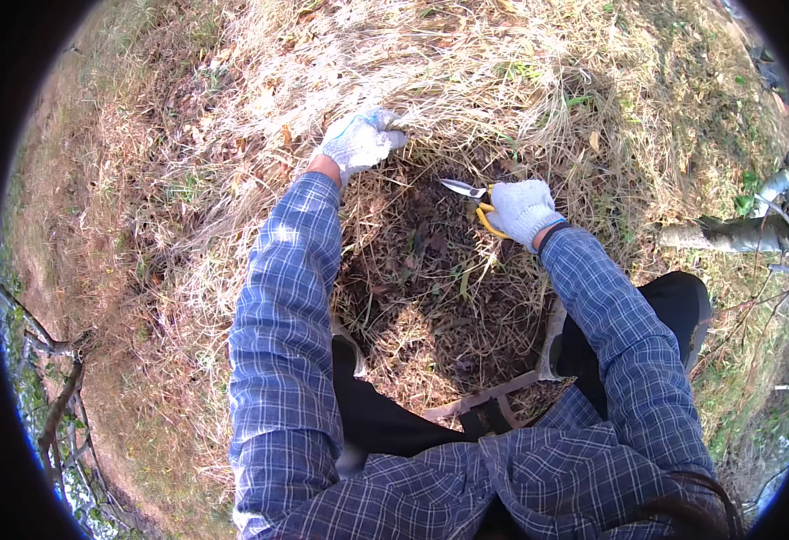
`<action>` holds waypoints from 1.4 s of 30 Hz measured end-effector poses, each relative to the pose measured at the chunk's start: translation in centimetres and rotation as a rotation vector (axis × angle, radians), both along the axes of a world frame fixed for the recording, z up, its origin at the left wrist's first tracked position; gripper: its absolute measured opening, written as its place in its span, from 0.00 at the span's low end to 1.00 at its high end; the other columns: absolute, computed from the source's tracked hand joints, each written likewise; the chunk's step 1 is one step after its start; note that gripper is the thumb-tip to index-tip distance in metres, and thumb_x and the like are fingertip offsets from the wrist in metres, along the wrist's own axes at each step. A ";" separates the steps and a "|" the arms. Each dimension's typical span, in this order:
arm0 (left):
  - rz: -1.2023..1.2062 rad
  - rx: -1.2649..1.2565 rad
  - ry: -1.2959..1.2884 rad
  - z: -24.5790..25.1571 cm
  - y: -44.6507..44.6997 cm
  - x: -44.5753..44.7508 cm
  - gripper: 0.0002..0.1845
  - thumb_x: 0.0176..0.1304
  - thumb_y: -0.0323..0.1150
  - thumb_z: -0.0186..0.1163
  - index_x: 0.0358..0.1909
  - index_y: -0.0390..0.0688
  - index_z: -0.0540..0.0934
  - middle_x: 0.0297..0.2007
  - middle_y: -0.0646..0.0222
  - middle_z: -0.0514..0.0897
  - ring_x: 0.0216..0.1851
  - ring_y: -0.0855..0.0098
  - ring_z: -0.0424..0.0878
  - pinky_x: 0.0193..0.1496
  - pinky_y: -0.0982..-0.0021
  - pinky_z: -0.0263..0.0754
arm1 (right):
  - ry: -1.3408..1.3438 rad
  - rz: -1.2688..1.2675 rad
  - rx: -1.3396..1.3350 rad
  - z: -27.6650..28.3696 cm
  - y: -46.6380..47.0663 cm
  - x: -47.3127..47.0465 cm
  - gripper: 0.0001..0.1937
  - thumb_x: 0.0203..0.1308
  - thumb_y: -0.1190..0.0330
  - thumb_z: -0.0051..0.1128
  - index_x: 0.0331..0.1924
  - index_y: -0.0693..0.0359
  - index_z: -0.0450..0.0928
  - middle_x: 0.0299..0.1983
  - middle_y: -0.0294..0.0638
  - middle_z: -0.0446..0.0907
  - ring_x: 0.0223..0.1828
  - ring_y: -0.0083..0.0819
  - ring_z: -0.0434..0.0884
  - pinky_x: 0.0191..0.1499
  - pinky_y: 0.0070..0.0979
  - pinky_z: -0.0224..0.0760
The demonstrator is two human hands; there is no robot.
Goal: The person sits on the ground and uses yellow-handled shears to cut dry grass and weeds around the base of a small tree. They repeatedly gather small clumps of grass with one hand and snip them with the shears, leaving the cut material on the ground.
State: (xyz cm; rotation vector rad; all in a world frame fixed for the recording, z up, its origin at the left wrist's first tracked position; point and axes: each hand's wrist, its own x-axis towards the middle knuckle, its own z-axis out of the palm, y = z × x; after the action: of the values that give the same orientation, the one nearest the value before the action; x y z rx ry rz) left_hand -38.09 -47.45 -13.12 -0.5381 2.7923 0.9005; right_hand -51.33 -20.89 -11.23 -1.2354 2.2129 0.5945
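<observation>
My left hand (362, 143), in a white knit work glove, has its fingers closed at the edge of a mat of dry grass (435, 111); the stems at the fingertips are partly hidden. My right hand (524, 209), gloved the same way, grips pruning shears with yellow handles (491, 223). The shears' metal blades (460, 187) point left, towards my left hand, over darker ground. Between my knees is a shaded patch of brown soil and plant litter (435, 250), with cut or loose stems scattered over it.
A pale tree trunk (725, 235) reaches in from the right, with thin twigs (762, 304) beside my knee. Bare branches (57, 398) stand at the far left. A brown strap or bar (482, 397) crosses low between my legs. Dry grass (185, 223) spreads to my left.
</observation>
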 end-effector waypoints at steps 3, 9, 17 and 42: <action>0.082 0.084 -0.004 -0.5 0.1 -0.1 0.32 0.65 0.56 0.65 0.66 0.50 0.80 0.63 0.61 0.82 0.63 0.58 0.80 0.67 0.62 0.71 | -0.008 0.035 0.038 2.1 1.5 -0.5 0.18 0.65 0.49 0.60 0.42 0.55 0.85 0.35 0.38 0.88 0.36 0.37 0.90 0.38 0.41 0.81; 0.149 0.147 0.016 0.1 0.6 0.1 0.36 0.62 0.57 0.68 0.65 0.41 0.80 0.63 0.55 0.82 0.65 0.57 0.78 0.68 0.63 0.70 | 0.121 -0.087 0.037 3.8 2.6 -2.6 0.40 0.55 0.29 0.60 0.56 0.57 0.79 0.49 0.41 0.86 0.49 0.39 0.88 0.51 0.52 0.77; 0.076 0.076 -0.066 2.3 1.5 0.3 0.27 0.65 0.49 0.69 0.59 0.42 0.84 0.62 0.60 0.82 0.64 0.62 0.79 0.68 0.65 0.71 | 0.099 -0.044 -0.145 -1.9 -2.7 -1.0 0.18 0.62 0.48 0.59 0.40 0.54 0.86 0.34 0.42 0.89 0.36 0.43 0.89 0.41 0.46 0.80; 0.269 -0.712 0.815 14.5 -2.4 -0.7 0.21 0.57 0.36 0.72 0.54 0.48 0.85 0.51 0.61 0.86 0.54 0.57 0.82 0.58 0.57 0.78 | 0.029 -0.009 -0.084 10.5 5.4 -5.3 0.25 0.61 0.41 0.62 0.40 0.58 0.85 0.34 0.44 0.89 0.36 0.44 0.90 0.37 0.44 0.83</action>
State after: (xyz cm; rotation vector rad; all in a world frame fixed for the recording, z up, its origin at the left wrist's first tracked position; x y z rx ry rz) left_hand -38.81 -49.83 1.36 -0.7825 3.8701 0.0841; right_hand -56.61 -15.50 -0.69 -1.2661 2.2873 0.5241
